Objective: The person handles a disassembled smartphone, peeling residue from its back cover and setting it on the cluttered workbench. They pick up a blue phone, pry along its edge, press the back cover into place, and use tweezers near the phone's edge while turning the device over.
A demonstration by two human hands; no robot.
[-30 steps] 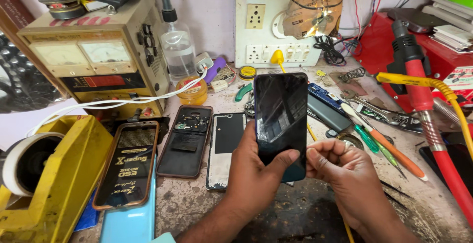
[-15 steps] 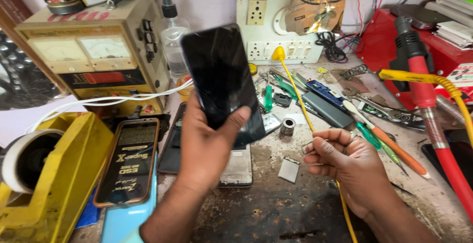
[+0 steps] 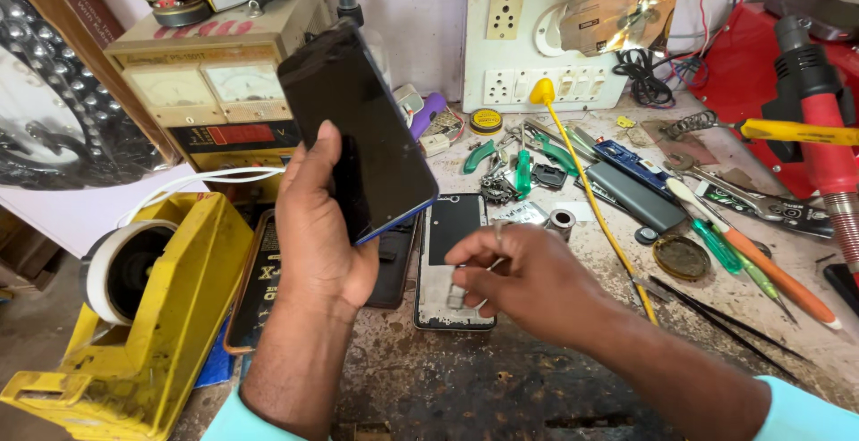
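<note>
Holding a black flat phone with a blue edge (image 3: pixel 358 128) up off the bench, the left hand (image 3: pixel 318 226) wraps around its lower side, thumb across the dark glass. The right hand (image 3: pixel 528 280) is curled narrow, pinching a small thin metal tool (image 3: pixel 495 237) just over a grey open phone back shell (image 3: pixel 455 262) that lies on the worn bench (image 3: pixel 465 387) between the two hands. The raised phone is gripped by one side only and leans, so it could slip and drop onto the hard bench or the shell below and crack. The sharp tool sits close to the shell, so a slip could scratch it. A yellow thin wire (image 3: pixel 591 199) runs just past the right hand, and a sleeve could snag it and drag tools along. Left of the left hand stands a yellow tape holder with a white roll (image 3: pixel 134 316). Behind the left hand is a tan box with two pale dial faces (image 3: pixel 210 92) and a red strip label. Behind the right hand hangs a white socket board (image 3: pixel 528 65) with a torn brown paper wrap on it.
</note>
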